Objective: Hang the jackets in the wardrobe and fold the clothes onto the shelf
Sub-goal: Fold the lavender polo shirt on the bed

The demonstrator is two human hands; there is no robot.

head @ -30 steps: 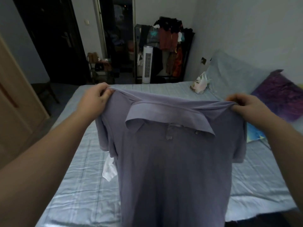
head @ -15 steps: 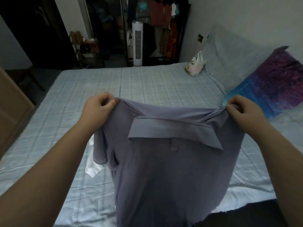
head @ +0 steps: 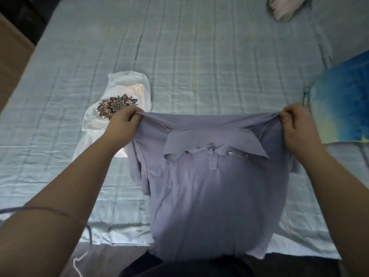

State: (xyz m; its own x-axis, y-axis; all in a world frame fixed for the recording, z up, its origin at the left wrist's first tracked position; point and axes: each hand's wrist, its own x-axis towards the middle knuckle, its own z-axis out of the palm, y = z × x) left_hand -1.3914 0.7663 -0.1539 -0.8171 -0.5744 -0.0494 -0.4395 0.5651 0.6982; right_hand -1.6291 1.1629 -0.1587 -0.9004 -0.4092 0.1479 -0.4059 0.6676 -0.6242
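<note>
honestly, left hand (head: 123, 124) and right hand (head: 297, 128) each have a pinching grip on the polo shirt (head: 209, 186) shoulders. if it drops left of the left grip it'll land on the white tee (head: 123, 90) and bunch.

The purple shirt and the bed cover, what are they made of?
The purple shirt looks like soft, matte knit cloth, maybe cotton: it droops and creases where each hand pinches a shoulder. The bed cover looks like thin woven fabric with a slight sheen: light glints off its wrinkles.
</note>
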